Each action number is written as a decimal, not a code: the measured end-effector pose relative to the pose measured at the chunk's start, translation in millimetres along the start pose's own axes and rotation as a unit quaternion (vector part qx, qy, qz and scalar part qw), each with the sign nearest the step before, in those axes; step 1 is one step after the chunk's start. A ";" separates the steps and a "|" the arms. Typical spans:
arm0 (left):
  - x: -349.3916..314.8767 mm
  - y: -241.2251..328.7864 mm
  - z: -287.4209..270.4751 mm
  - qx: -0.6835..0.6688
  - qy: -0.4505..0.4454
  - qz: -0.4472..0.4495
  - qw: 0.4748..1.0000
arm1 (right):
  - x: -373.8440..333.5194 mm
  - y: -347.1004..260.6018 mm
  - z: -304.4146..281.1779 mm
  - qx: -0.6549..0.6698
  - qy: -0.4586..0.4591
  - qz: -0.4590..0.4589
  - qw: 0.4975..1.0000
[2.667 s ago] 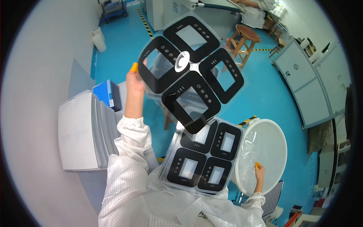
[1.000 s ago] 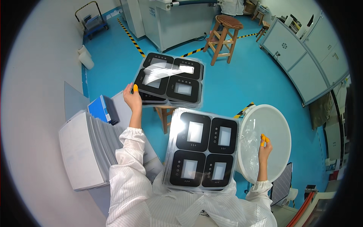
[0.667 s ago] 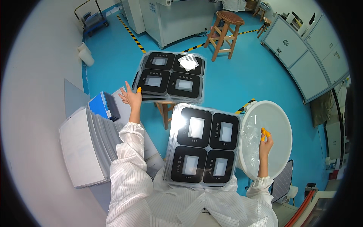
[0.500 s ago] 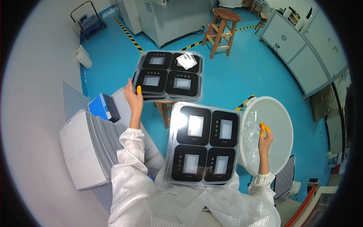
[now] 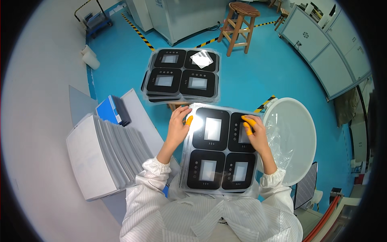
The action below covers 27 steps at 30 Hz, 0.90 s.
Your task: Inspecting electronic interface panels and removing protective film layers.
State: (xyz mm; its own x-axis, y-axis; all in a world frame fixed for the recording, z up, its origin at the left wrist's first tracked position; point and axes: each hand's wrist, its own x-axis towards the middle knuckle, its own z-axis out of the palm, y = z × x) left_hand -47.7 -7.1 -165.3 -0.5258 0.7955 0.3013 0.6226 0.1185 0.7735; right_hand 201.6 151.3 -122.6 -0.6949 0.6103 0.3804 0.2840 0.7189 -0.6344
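A stack of clear-edged sheets (image 5: 226, 148), each printed with black panels around pale windows, lies in front of my body. My left hand (image 5: 177, 124) rests at the stack's upper left edge, fingers stretched out, a yellow finger cot on the thumb. Over the upper right panel is my right hand (image 5: 257, 132), its finger and thumb in yellow cots, bent with their tips a little apart. I see nothing held between them. Farther off, a second stack of similar sheets (image 5: 180, 71) sits on a stool, topped by a small white sheet (image 5: 201, 59).
To the right stands a round white bin (image 5: 302, 141) with crumpled clear film (image 5: 278, 141) inside. At left are a leaning stack of white boards (image 5: 94, 161) and a blue box (image 5: 109, 113). A wooden stool (image 5: 243, 11) and grey cabinets (image 5: 318, 48) stand farther away.
My left hand has come from the far stack to the near stack's left edge. The right hand has swung left from above the bin to over the near stack.
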 end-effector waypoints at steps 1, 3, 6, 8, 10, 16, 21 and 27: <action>-2.3 1.6 0.7 -0.008 -0.010 -0.010 1.000 | 3.8 -1.6 7.7 0.001 -0.024 -0.012 1.000; -4.9 5.9 3.2 -0.026 -0.001 -0.023 0.999 | 15.5 -9.3 19.6 -0.024 -0.073 -0.030 0.997; -8.9 9.1 9.7 -0.045 0.004 -0.050 0.998 | 30.1 -12.6 41.9 -0.041 -0.091 -0.034 0.994; -9.9 11.8 11.2 -0.045 0.003 -0.060 0.997 | 38.4 -12.9 53.9 -0.069 -0.110 -0.046 0.990; -11.5 16.0 10.9 -0.023 0.011 -0.072 0.997 | 44.1 -22.2 60.5 -0.076 -0.114 -0.059 0.989; -7.2 21.4 11.2 -0.132 0.049 -0.041 0.989 | 55.7 -42.9 73.9 -0.086 -0.115 -0.066 0.987; -8.1 18.7 14.5 -0.227 0.066 -0.033 0.971 | 47.7 -51.7 79.8 -0.086 -0.084 -0.084 0.989; -10.8 28.0 12.3 -0.324 0.050 -0.066 0.943 | 42.6 -49.0 74.5 -0.094 -0.076 -0.105 0.987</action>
State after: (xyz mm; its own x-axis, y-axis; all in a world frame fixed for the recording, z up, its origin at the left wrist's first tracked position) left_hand -17.4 -5.1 -153.7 -0.6459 0.7352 0.2054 0.0815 -0.2011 0.9762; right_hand 108.8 117.3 -125.5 -0.8381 0.3946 0.3767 0.2305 0.8819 -0.4112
